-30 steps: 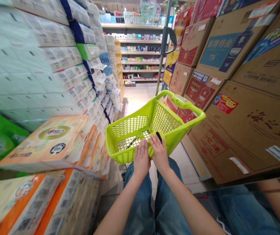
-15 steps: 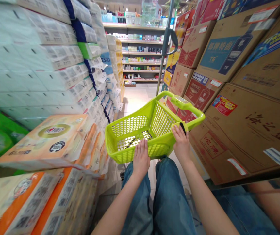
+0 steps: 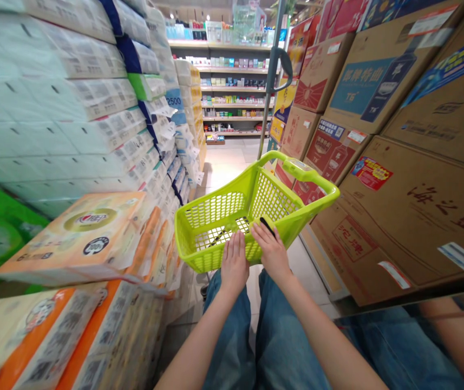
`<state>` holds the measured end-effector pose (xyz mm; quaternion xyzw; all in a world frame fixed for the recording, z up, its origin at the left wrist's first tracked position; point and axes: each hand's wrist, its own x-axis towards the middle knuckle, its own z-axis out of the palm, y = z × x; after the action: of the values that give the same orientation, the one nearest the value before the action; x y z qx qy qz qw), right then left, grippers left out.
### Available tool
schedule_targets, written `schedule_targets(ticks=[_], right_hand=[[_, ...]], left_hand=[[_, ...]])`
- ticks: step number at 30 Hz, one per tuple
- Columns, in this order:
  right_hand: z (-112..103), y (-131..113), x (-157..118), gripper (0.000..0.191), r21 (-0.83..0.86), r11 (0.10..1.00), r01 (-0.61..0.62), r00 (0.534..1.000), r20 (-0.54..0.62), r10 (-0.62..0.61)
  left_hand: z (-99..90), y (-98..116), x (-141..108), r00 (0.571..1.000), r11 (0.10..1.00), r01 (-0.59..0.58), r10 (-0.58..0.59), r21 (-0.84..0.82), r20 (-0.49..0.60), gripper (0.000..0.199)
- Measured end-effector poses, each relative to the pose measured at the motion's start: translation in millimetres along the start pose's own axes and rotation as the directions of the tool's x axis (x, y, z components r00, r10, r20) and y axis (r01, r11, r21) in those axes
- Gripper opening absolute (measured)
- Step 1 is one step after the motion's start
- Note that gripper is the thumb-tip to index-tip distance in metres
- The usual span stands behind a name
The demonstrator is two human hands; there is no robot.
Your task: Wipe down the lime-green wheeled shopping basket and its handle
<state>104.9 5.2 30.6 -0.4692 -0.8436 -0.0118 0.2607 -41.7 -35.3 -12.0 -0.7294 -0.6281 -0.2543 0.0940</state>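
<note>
Left hand [image 3: 234, 258]: open, palm down, fingers flat on near rim of lime-green plastic shopping basket [image 3: 215, 214]. Right hand [image 3: 270, 252]: open, fingertips on same rim, just beside black handle grip [image 3: 267, 226]. Basket position: above blue jeans [image 3: 232, 346], between stacked tissue packs [image 3: 89, 54] at left and cardboard cartons [image 3: 402, 216] at right.

tissue packs [image 3: 73, 97] stacked left, cardboard cartons [image 3: 402, 216] right, store shelves [image 3: 234, 92] ahead

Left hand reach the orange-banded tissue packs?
Probably yes: the left hand rests on the lime-green basket's near rim; only that basket's corner lies between it and the orange-banded tissue packs.
</note>
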Motion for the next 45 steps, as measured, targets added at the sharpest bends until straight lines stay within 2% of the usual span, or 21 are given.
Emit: schedule_targets(ticks=[5,8,10,12,17,19,21,23,25,29,31,33,35,37,39,42,44,45], right_hand=[[-47.6,67.3,6.9,0.08,-0.145,0.981,-0.132,0.985,-0.133,0.113],[-55.0,82.5,12.0,0.077,-0.161,0.963,-0.214,0.96,-0.216,0.177],[-46.1,75.6,13.5,0.075,-0.134,0.961,-0.242,0.947,-0.249,0.204],[-29.1,57.2,12.9,0.075,-0.091,0.97,-0.227,0.949,-0.245,0.199],[15.6,-5.6,4.8,0.077,0.028,0.997,-0.075,0.99,-0.115,0.078],[23.4,-20.4,1.5,0.074,0.058,0.998,-0.03,0.996,-0.081,0.035],[22.3,-22.3,-0.6,0.073,0.057,0.998,0.012,0.999,-0.051,-0.009],[12.2,-10.7,-1.1,0.076,0.028,0.998,0.055,0.998,-0.015,-0.055],[-5.3,11.4,0.3,0.077,-0.026,0.998,0.063,0.998,-0.003,-0.063],[-45.5,63.8,7.6,0.073,-0.158,0.985,-0.07,0.992,-0.11,0.053],[-58.3,81.7,11.4,0.07,-0.184,0.976,-0.12,0.983,-0.161,0.09],[-62.8,90.4,13.7,0.068,-0.171,0.977,-0.124,0.979,-0.183,0.093],[-60.6,91.8,14.7,0.067,-0.133,0.985,-0.112,0.976,-0.203,0.084],[-55.4,89.8,14.7,0.069,-0.092,0.99,-0.108,0.969,-0.234,0.084],[-50.7,87.4,14.6,0.07,-0.055,0.992,-0.11,0.962,-0.256,0.093],[-46.8,85.3,13.7,0.069,-0.013,0.994,-0.109,0.959,-0.264,0.102],[-47.1,86.2,11.9,0.067,0.008,0.995,-0.1,0.958,-0.27,0.098],[-48.4,88.1,10.8,0.068,0.015,0.996,-0.086,0.96,-0.265,0.087]], left_hand=[[-2.4,1.3,0.1,1.0,1.0,-0.006,0.006,-0.007,-0.003,0.089],[-2.3,2.4,0.5,1.0,1.0,0.001,-0.002,-0.016,-0.009,0.089],[-1.7,3.2,0.7,1.0,1.0,0.01,-0.01,-0.017,-0.011,0.089],[-0.8,3.6,0.7,1.0,1.0,0.016,-0.016,-0.016,-0.01,0.089],[1.7,1.2,0.0,1.0,1.0,0.011,-0.011,0.008,0.004,0.087],[1.7,0.4,-0.1,1.0,1.0,0.005,-0.005,0.021,0.011,0.086],[0.9,0.5,0.1,1.0,1.0,0.005,-0.005,0.025,0.019,0.085],[-0.1,1.2,0.4,1.0,1.0,0.006,-0.006,0.022,0.023,0.085],[-0.5,1.7,0.5,1.0,1.0,0.004,-0.004,0.018,0.024,0.086],[-1.9,1.1,-0.3,1.0,1.0,-0.003,0.003,0.024,0.017,0.084],[-6.7,2.9,1.3,1.0,0.999,0.004,-0.005,0.036,0.021,0.08],[-15.5,8.9,6.9,0.998,0.998,0.048,-0.05,0.051,0.039,0.072],[-25.2,20.1,17.7,0.985,0.986,0.15,-0.156,0.071,0.078,0.062],[-30.7,35.9,33.4,0.975,0.981,0.183,-0.19,0.069,0.117,0.062],[-27.7,54.6,51.7,0.984,0.997,0.076,-0.075,0.001,0.159,0.072],[-8.1,81.1,76.8,0.978,0.98,-0.138,0.157,-0.142,0.135,0.081],[8.1,93.0,87.3,0.961,0.95,-0.228,0.255,-0.213,0.11,0.084],[15.1,96.6,90.2,0.961,0.945,-0.236,0.262,-0.226,0.089,0.085]])
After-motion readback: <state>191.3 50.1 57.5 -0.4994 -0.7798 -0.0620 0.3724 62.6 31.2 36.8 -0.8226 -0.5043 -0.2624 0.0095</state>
